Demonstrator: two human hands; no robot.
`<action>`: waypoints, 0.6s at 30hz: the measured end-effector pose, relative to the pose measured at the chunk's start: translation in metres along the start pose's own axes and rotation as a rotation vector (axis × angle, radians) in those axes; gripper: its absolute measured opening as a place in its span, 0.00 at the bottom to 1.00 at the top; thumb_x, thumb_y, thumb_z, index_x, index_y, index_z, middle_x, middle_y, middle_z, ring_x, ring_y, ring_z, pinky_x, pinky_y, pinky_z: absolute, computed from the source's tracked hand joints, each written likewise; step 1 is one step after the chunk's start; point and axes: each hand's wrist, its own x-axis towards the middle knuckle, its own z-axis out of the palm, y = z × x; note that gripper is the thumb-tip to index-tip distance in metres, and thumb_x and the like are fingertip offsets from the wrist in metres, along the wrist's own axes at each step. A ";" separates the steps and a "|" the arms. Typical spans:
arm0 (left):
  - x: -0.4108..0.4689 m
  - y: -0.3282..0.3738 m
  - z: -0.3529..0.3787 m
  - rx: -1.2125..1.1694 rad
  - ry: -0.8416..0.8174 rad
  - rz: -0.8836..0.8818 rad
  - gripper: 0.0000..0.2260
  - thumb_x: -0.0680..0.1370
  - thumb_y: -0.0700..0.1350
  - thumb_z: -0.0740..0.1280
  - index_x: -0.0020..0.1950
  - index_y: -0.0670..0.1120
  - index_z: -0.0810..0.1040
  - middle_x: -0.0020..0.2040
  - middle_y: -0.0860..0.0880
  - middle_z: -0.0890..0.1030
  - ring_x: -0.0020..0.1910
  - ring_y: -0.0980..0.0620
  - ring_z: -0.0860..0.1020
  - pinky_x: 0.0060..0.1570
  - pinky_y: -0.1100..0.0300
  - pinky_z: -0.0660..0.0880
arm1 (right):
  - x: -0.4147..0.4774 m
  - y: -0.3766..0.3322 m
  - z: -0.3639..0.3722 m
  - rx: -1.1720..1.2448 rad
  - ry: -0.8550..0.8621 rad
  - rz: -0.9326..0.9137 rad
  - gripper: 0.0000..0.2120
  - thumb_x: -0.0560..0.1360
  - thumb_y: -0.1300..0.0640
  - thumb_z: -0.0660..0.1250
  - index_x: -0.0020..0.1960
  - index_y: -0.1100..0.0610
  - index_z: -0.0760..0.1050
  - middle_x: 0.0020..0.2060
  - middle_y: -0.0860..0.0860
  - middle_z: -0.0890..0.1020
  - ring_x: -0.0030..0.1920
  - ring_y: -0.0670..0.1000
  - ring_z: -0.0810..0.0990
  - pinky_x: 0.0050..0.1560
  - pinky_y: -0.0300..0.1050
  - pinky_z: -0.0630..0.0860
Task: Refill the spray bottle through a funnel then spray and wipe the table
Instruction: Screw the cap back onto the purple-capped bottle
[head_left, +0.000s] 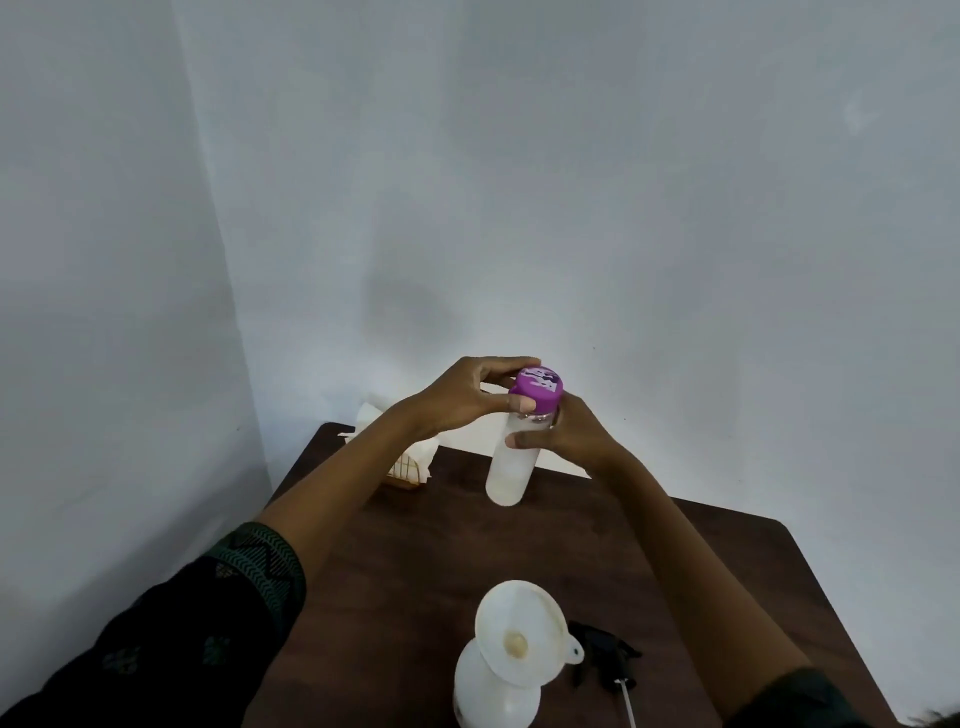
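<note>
Beyond the spray bottle (493, 691), toward the far edge of the worktop (415, 545): frosted bottle (511, 467) gripped round its body by right hand (566, 436), purple cap (537, 389) pinched by left hand (462, 400). White funnel (519, 629) seated in the spray bottle's neck; black spray head (602, 654) lying just right of it. Stretch of dark wood between both bottles; napkin holder (405, 467) far beyond, at the left corner.

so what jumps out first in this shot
The purple cap at the centre, pinched by the left hand while the right hand grips the frosted bottle beneath it. Nearer the camera, a white funnel sits in the spray bottle, a black trigger head lying beside it.
</note>
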 end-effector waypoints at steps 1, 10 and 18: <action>0.002 -0.009 -0.004 -0.028 0.035 -0.025 0.22 0.73 0.43 0.71 0.67 0.50 0.72 0.60 0.55 0.77 0.55 0.63 0.77 0.51 0.71 0.74 | 0.011 0.003 0.006 -0.019 0.042 0.019 0.23 0.63 0.64 0.78 0.52 0.48 0.74 0.47 0.47 0.80 0.49 0.49 0.80 0.50 0.43 0.79; -0.007 -0.099 -0.023 -0.163 0.261 -0.359 0.15 0.77 0.37 0.63 0.63 0.44 0.74 0.58 0.46 0.80 0.57 0.51 0.77 0.50 0.64 0.70 | 0.073 0.056 0.072 -0.077 0.215 0.107 0.22 0.61 0.61 0.79 0.50 0.45 0.77 0.47 0.46 0.81 0.47 0.47 0.79 0.46 0.33 0.73; -0.005 -0.133 -0.027 -0.200 0.242 -0.464 0.13 0.77 0.40 0.64 0.61 0.43 0.76 0.57 0.45 0.80 0.48 0.56 0.77 0.39 0.72 0.70 | 0.108 0.081 0.100 -0.078 0.261 0.208 0.29 0.62 0.62 0.78 0.61 0.60 0.73 0.57 0.55 0.80 0.55 0.52 0.77 0.53 0.41 0.72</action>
